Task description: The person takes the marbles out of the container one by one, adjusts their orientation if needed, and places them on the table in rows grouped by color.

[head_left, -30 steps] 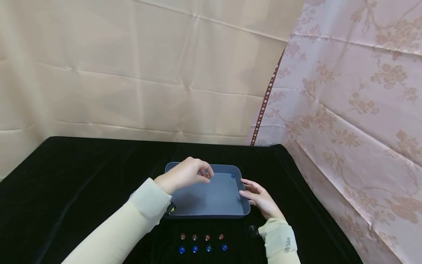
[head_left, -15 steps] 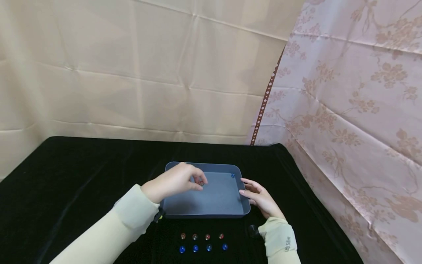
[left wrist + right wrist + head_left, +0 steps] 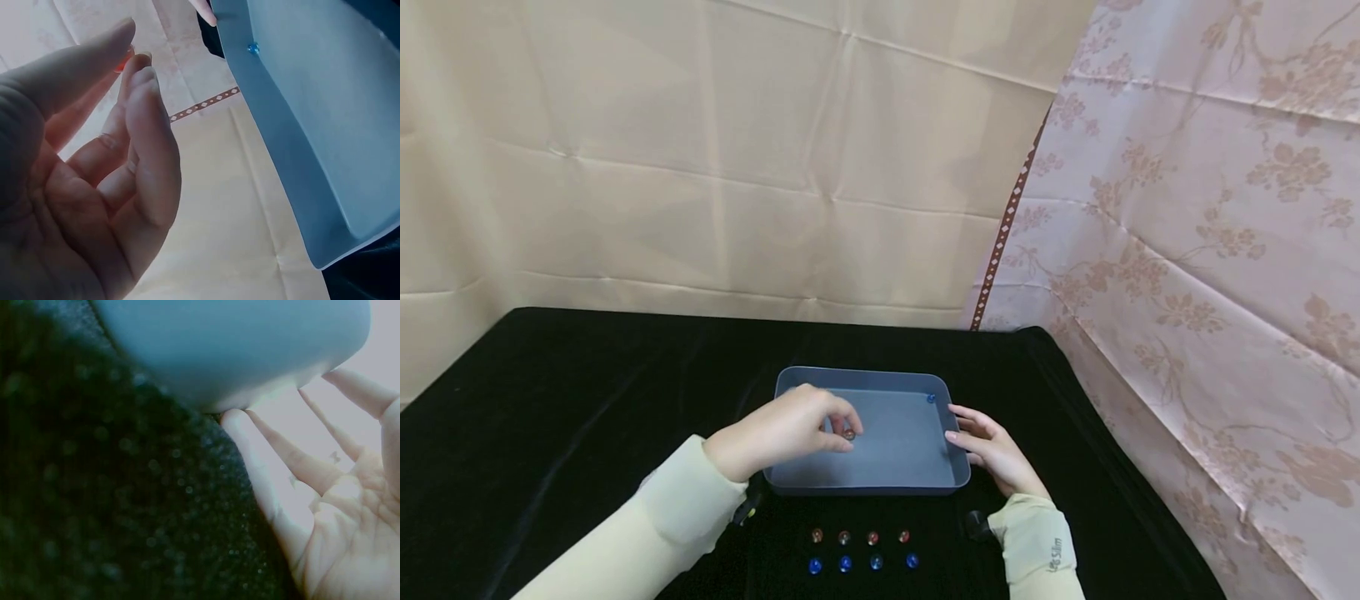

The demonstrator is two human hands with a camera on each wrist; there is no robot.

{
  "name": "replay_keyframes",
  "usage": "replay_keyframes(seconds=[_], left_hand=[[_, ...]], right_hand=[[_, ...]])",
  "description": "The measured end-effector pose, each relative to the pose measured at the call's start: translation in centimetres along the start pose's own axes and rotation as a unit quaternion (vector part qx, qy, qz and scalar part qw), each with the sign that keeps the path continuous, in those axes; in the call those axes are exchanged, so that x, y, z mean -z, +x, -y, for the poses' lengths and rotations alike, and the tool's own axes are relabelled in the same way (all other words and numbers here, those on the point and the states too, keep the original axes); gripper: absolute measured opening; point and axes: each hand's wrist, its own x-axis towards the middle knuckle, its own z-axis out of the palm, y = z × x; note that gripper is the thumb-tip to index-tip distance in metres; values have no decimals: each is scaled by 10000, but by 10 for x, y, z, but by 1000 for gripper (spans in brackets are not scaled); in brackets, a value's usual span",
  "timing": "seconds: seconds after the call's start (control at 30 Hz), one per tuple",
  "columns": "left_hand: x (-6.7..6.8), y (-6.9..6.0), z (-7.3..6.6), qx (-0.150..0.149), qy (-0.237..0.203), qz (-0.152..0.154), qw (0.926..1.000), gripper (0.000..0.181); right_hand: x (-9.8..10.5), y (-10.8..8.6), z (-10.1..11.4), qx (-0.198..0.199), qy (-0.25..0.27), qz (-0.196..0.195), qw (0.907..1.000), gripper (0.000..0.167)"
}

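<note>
My left hand (image 3: 797,429) is over the left part of a blue-grey tray (image 3: 895,479), pinching a reddish marble (image 3: 849,434) between thumb and fingertips. In the left wrist view the fingers hide most of that red marble (image 3: 125,59). At the tray's right side, my right hand (image 3: 996,450) touches the wall with fairly straight fingers; the right wrist view has those fingertips against the tray's outer side (image 3: 250,350). Inside the tray, a blue marble (image 3: 931,398) lies in the far right corner.
In front of the tray, a row of several reddish marbles (image 3: 872,538) lies on the black cloth (image 3: 625,400). A row of several blue marbles (image 3: 876,562) is nearer to me. Behind the table hang a cream curtain (image 3: 737,167) and a pink floral one (image 3: 1187,250).
My left hand has moved left and nearer to me over the tray, with the reddish marble still in its fingers. The right hand and the marble rows look the same.
</note>
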Motion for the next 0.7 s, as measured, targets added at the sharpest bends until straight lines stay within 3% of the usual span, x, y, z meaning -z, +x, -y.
replay_keyframes(seconds=[0.7], left_hand=[[-13, -32, 8, -115, -188, 117, 9997, 9]], right_hand=[[-3, 1, -1, 26, -54, -61, 10000, 55]])
